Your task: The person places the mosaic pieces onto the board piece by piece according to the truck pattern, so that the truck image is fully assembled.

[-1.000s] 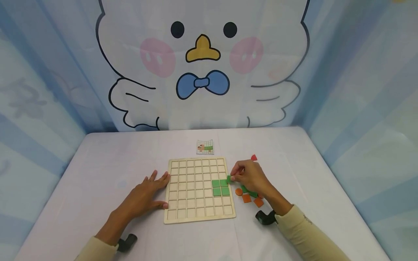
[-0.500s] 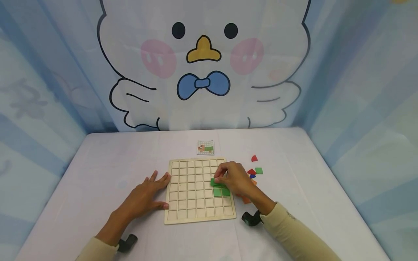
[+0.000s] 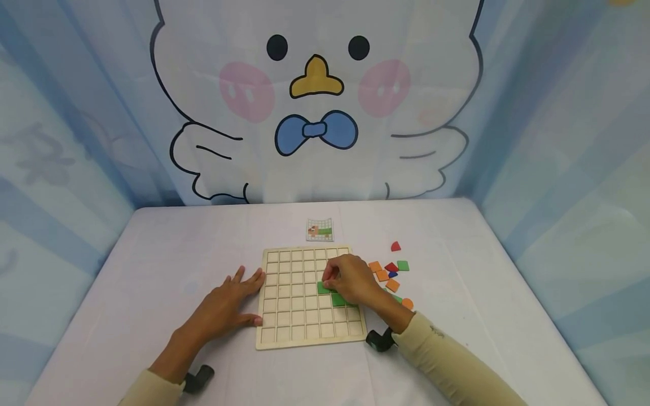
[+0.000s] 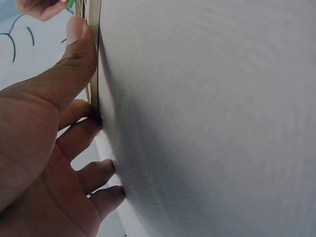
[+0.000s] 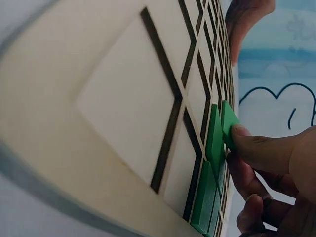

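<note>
Board (image 3: 284, 316): a pale wooden grid lying flat on the white-covered table (image 3: 457, 259), squarely in front of the person.
Left hand (image 3: 223, 304): fingers spread wide, gripping nothing; the thumb and forefinger touch the board's left edge, and other fingertips rest on the cloth.
Right hand (image 3: 352, 279): over the right half of the board, thumb and fingers closed in a pinch on one green tile.
Pinched tile (image 5: 229, 123): a thin green square, tilted, standing a little proud of the grid just beside tiles already set there; whether its lower edge touches the board I can't tell.
Set tiles (image 3: 338, 300): more green squares in cells towards the right edge, partly hidden under the right hand.
Loose pieces: scattered on the cloth right of the board, with orange squares (image 3: 382, 275), an orange disc (image 3: 407, 304), red pieces (image 3: 395, 247), a small blue piece (image 3: 393, 274) and a green square (image 3: 403, 265); the right forearm covers part of that patch.
Card (image 3: 319, 230): just past the board's far edge, printed with an orange-and-green figure on a grid.
Sleeves (image 3: 457, 361): tan, on both arms.
</note>
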Demonstrator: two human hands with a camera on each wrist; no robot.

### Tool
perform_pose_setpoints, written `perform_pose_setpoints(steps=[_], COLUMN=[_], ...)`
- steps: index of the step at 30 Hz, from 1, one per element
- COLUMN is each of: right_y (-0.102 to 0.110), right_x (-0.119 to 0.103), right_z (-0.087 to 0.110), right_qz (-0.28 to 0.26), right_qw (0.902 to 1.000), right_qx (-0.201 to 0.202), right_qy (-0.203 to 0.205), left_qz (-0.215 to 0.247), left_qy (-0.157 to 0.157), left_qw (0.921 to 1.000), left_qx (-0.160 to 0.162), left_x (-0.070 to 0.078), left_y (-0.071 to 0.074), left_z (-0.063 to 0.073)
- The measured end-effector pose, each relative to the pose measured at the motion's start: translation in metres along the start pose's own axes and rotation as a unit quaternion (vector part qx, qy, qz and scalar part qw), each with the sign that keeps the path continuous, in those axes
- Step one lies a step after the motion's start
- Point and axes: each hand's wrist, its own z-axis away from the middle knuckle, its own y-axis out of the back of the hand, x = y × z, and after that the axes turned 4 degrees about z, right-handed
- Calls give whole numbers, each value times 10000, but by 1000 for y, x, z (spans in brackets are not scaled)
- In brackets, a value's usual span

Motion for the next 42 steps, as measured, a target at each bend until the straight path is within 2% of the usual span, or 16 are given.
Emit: perform_pose_setpoints(steps=[8, 13, 17, 27, 36, 42], right_y=[-3, 0, 7, 46, 70, 78], right_x=[0, 2, 10, 61, 108, 124], right_z=[1, 2, 6, 19, 36, 43], right_qz=[346, -60, -488, -542, 112, 298], right_qw=[9993, 9999, 9981, 9950, 9910, 9867], right_qx=[34, 85, 192, 588, 876, 879], right_qy=[164, 36, -314, -599, -1006, -1336], left_qz=[-73, -91, -105, -118, -135, -125], left_qy=[-24, -30, -40, -27, -14, 21], left_qw=[10000, 9999, 9999, 9999, 9999, 9999], left_qx=[36, 36, 31, 23, -42, -61], left_x=[-1, -2, -2, 0, 0, 0], left_y=[0, -1, -1, 0, 1, 1], left_z=[0, -1, -1, 0, -1, -1])
